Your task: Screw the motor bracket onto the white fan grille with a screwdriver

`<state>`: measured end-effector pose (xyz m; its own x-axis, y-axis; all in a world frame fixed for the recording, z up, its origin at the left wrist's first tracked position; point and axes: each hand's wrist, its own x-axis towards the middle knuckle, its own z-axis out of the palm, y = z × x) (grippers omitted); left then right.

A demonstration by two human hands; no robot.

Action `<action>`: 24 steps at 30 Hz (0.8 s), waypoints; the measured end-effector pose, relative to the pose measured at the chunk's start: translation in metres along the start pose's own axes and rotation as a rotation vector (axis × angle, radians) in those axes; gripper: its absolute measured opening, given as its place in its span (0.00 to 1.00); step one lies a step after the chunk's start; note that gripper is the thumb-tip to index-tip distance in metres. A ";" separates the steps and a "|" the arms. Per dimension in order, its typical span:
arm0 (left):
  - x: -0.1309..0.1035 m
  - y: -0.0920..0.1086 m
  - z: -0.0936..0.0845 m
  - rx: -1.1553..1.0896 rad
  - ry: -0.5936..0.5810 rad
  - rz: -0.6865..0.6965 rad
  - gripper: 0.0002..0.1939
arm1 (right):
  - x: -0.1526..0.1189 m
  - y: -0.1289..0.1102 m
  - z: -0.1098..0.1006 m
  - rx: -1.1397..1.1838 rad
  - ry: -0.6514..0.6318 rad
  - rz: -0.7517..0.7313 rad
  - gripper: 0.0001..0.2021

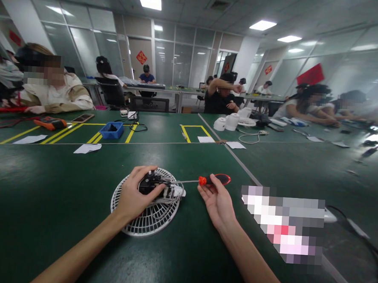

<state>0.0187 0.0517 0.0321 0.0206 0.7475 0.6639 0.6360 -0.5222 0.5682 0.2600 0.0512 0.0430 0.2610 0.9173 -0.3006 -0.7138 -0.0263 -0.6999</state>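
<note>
On the green table lies a round white fan grille with a black motor unit on top of it. My left hand is closed around the motor unit, thumb and fingers on opposite sides. White cable loops run beside the motor over the grille. A screwdriver with a red and black handle is held in the fingers of my right hand. Its shaft points left, and the tip reaches the motor unit; exactly what it touches is too small to tell.
A blue bin holding dark parts stands at the back left, near an orange multimeter. White plastic housings and a coiled cable sit at the back right. A blurred-out object lies right of my right hand. Several people sit around the tables.
</note>
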 end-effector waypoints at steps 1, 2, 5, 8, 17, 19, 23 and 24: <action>0.000 0.001 0.000 0.000 0.000 0.000 0.21 | 0.000 0.000 0.000 0.000 -0.002 0.001 0.13; 0.000 0.001 0.000 0.001 0.000 -0.002 0.21 | 0.000 -0.001 0.000 -0.002 -0.005 0.004 0.12; 0.001 0.003 -0.001 0.002 -0.005 -0.007 0.21 | -0.001 -0.001 0.001 -0.002 -0.002 0.013 0.11; 0.001 0.003 -0.002 0.003 -0.004 -0.005 0.21 | -0.001 0.000 0.001 0.002 0.007 0.012 0.10; 0.000 0.001 -0.001 -0.006 -0.009 -0.003 0.21 | 0.000 0.000 0.000 -0.013 0.016 0.015 0.09; 0.000 0.000 -0.001 -0.007 -0.015 -0.005 0.22 | 0.000 0.000 0.001 -0.014 0.020 0.017 0.09; 0.000 0.000 -0.001 -0.008 -0.012 -0.009 0.21 | 0.001 0.000 0.000 -0.027 0.008 0.010 0.11; 0.000 0.000 -0.001 -0.010 -0.010 -0.011 0.21 | 0.001 0.000 0.000 -0.029 0.005 0.009 0.12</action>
<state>0.0183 0.0510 0.0325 0.0215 0.7570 0.6530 0.6286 -0.5181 0.5800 0.2598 0.0521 0.0427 0.2579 0.9150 -0.3104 -0.6971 -0.0462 -0.7155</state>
